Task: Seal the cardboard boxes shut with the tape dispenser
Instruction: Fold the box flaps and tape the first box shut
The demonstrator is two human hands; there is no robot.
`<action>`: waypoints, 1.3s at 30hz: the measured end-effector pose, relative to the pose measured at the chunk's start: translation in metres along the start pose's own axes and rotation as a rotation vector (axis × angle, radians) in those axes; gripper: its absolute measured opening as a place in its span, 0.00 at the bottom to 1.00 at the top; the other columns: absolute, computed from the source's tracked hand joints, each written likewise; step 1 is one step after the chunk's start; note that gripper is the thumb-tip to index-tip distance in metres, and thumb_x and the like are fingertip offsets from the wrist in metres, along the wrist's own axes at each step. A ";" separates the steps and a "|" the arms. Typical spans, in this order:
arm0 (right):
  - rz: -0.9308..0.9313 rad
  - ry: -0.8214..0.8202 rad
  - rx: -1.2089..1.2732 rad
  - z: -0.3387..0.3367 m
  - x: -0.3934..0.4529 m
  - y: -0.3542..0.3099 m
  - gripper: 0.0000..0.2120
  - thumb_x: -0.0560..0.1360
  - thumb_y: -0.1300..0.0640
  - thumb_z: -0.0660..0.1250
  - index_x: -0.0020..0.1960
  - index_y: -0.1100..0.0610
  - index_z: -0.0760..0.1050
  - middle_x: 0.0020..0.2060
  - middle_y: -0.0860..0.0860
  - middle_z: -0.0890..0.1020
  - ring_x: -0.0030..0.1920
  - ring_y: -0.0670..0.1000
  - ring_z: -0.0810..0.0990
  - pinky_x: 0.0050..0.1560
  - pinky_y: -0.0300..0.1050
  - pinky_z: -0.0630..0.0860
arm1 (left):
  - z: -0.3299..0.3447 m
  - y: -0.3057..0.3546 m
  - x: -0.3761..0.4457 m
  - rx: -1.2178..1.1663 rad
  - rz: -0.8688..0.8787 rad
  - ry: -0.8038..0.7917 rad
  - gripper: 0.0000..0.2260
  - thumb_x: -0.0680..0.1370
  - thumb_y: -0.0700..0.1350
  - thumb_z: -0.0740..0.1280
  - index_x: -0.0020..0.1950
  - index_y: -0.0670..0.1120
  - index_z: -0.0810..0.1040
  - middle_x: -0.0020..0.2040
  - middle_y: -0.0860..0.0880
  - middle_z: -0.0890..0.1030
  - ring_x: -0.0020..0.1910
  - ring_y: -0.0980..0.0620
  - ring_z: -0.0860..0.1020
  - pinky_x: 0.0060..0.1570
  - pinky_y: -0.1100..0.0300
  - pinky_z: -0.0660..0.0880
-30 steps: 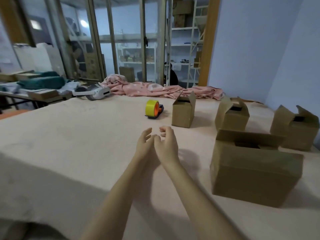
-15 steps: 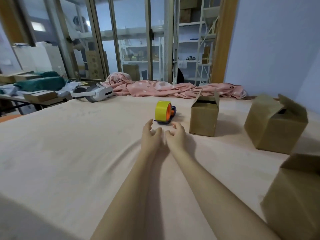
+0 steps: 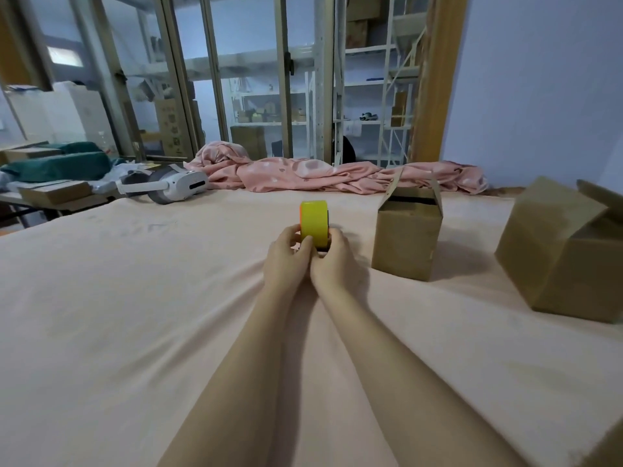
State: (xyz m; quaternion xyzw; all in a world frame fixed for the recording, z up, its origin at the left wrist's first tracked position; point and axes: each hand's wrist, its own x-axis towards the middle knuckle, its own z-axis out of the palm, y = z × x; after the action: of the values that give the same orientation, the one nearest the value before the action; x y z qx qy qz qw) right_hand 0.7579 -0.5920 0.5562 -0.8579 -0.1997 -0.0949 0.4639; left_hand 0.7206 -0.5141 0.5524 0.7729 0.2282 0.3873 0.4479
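Observation:
The tape dispenser (image 3: 314, 221), with a yellow roll and an orange side, stands on the pale pink table straight ahead. My left hand (image 3: 286, 261) grips its left side with fingers curled round it. My right hand (image 3: 332, 261) grips its right side, thumb against the roll's near face. Both arms stretch forward, wrists close together. A small cardboard box (image 3: 407, 239) with its top flaps standing up sits just right of the dispenser. A larger cardboard box (image 3: 559, 254) with an open flap sits at the far right.
A white headset (image 3: 175, 187) lies at the table's back left. A crumpled pink cloth (image 3: 323, 173) runs along the back edge. A corner of another cardboard box (image 3: 606, 449) shows at the bottom right. Glass doors and shelves stand behind.
Both hands reached forward across the table and closed round the tape dispenser. The view moved closer and leftward, so the nearest box slid almost out of sight.

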 end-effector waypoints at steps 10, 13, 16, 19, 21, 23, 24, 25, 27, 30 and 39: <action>0.031 -0.133 0.484 -0.023 -0.042 -0.010 0.17 0.72 0.54 0.68 0.59 0.50 0.70 0.53 0.50 0.78 0.49 0.51 0.79 0.51 0.44 0.75 | -0.020 0.034 -0.049 -0.215 0.050 0.113 0.07 0.75 0.34 0.68 0.49 0.39 0.73 0.43 0.44 0.80 0.43 0.46 0.79 0.46 0.52 0.76; -0.022 -0.158 0.420 -0.041 -0.059 -0.016 0.20 0.70 0.56 0.69 0.60 0.51 0.68 0.53 0.52 0.76 0.46 0.51 0.78 0.42 0.41 0.72 | -0.030 0.048 -0.080 -0.286 0.077 0.146 0.05 0.74 0.33 0.69 0.47 0.40 0.74 0.41 0.46 0.80 0.41 0.49 0.80 0.45 0.53 0.76; -0.021 -0.176 0.363 -0.060 -0.081 -0.021 0.21 0.71 0.55 0.67 0.62 0.54 0.66 0.55 0.53 0.72 0.50 0.54 0.77 0.46 0.46 0.73 | -0.041 0.067 -0.114 -0.304 0.118 0.156 0.06 0.74 0.33 0.69 0.45 0.43 0.75 0.41 0.45 0.79 0.39 0.53 0.78 0.42 0.59 0.75; 0.031 -0.185 0.496 -0.081 -0.109 -0.026 0.16 0.75 0.58 0.64 0.61 0.57 0.66 0.51 0.53 0.74 0.52 0.57 0.76 0.47 0.46 0.71 | -0.051 0.089 -0.146 -0.314 0.094 0.136 0.07 0.74 0.34 0.69 0.44 0.46 0.76 0.40 0.47 0.79 0.39 0.55 0.77 0.44 0.57 0.74; 0.057 -0.183 0.542 -0.097 -0.123 -0.030 0.13 0.75 0.58 0.64 0.58 0.54 0.66 0.48 0.51 0.74 0.49 0.55 0.76 0.46 0.44 0.71 | -0.058 0.101 -0.162 -0.327 0.027 0.100 0.04 0.75 0.36 0.67 0.47 0.45 0.78 0.42 0.47 0.79 0.43 0.49 0.77 0.49 0.47 0.75; 0.117 -0.166 0.640 -0.116 -0.136 -0.037 0.13 0.74 0.58 0.67 0.51 0.52 0.64 0.46 0.52 0.75 0.46 0.54 0.77 0.45 0.46 0.75 | -0.065 0.115 -0.177 -0.281 0.001 0.066 0.05 0.77 0.41 0.65 0.48 0.45 0.81 0.45 0.53 0.79 0.46 0.46 0.78 0.49 0.43 0.77; 0.155 -0.156 0.699 -0.126 -0.141 -0.042 0.14 0.72 0.58 0.68 0.50 0.54 0.64 0.46 0.53 0.76 0.45 0.54 0.77 0.45 0.49 0.78 | -0.069 0.122 -0.182 -0.227 0.012 0.072 0.07 0.77 0.44 0.64 0.48 0.47 0.82 0.48 0.56 0.77 0.47 0.46 0.79 0.48 0.43 0.78; 0.189 -0.135 0.735 -0.136 -0.144 -0.046 0.15 0.71 0.58 0.69 0.50 0.55 0.64 0.47 0.54 0.76 0.47 0.54 0.78 0.47 0.53 0.79 | -0.074 0.130 -0.187 -0.160 0.022 0.103 0.08 0.77 0.46 0.62 0.48 0.50 0.81 0.50 0.57 0.75 0.47 0.48 0.78 0.47 0.44 0.78; 0.236 -0.099 0.761 -0.157 -0.148 -0.055 0.15 0.70 0.59 0.68 0.52 0.56 0.65 0.48 0.53 0.76 0.49 0.54 0.78 0.50 0.56 0.79 | -0.085 0.144 -0.191 -0.023 -0.005 0.243 0.07 0.77 0.47 0.61 0.50 0.52 0.77 0.54 0.55 0.73 0.46 0.54 0.77 0.46 0.51 0.76; 0.227 -0.063 0.843 -0.195 -0.149 -0.071 0.12 0.70 0.62 0.66 0.49 0.51 0.66 0.43 0.48 0.75 0.42 0.47 0.77 0.41 0.49 0.82 | -0.098 0.161 -0.191 0.040 -0.179 0.322 0.09 0.78 0.48 0.61 0.56 0.46 0.72 0.58 0.48 0.73 0.49 0.50 0.77 0.47 0.53 0.75; 0.092 -0.017 0.810 -0.317 -0.156 -0.072 0.08 0.73 0.57 0.66 0.50 0.51 0.71 0.45 0.50 0.77 0.48 0.50 0.77 0.45 0.43 0.76 | -0.074 0.245 -0.242 -0.750 -0.160 -0.131 0.22 0.79 0.56 0.62 0.66 0.42 0.71 0.55 0.43 0.81 0.49 0.46 0.82 0.47 0.48 0.80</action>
State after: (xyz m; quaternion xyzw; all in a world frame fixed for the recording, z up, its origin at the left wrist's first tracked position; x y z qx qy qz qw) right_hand 0.5935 -0.8605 0.7309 -0.6146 -0.1861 0.0194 0.7664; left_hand 0.5190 -0.7662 0.6918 0.5585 0.1011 0.3574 0.7417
